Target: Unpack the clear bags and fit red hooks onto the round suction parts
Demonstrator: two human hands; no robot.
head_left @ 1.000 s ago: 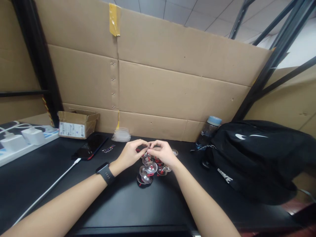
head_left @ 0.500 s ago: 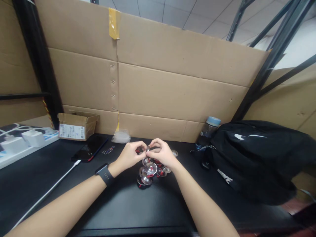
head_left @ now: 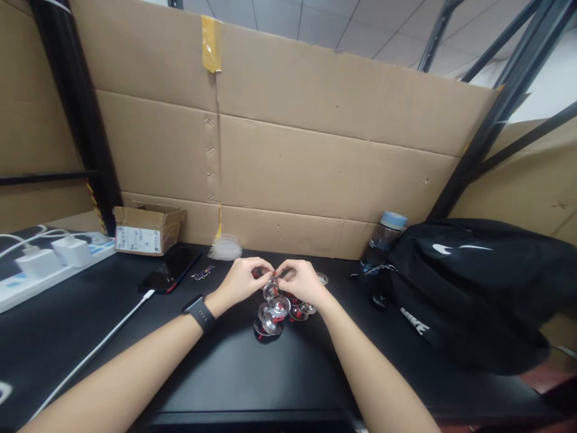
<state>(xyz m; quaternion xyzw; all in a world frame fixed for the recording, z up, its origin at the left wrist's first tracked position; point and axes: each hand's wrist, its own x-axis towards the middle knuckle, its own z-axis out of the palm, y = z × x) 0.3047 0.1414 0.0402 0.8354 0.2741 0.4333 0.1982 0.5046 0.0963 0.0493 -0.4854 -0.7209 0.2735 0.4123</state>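
Observation:
Fingertips of my left hand (head_left: 246, 281) and my right hand (head_left: 302, 281) meet in a pinch over a pile of finger cymbals (head_left: 279, 307), shiny domed metal discs with red ties. Between them is one cymbal (head_left: 276, 277), seen nearly edge-on and partly covered by the fingers. Below the hands several more cymbals overlap in a loose heap on the black table (head_left: 252, 379). Some of the heap is hidden behind my right hand. Another silvery disc (head_left: 322, 279) shows just past that hand. A dark watch (head_left: 199, 314) is on my left wrist.
To the left lie a phone (head_left: 171, 270) with a white cable, a small cardboard box (head_left: 148, 231) and a power strip (head_left: 54, 264). A clear plastic piece (head_left: 225, 247) is behind my hands. On the right stand a water bottle (head_left: 382, 240) and a black bag (head_left: 469, 288).
The pinched cymbal has turned from showing more of its face to nearly edge-on, and my fingertips have shifted slightly around it. The whole view has moved a little.

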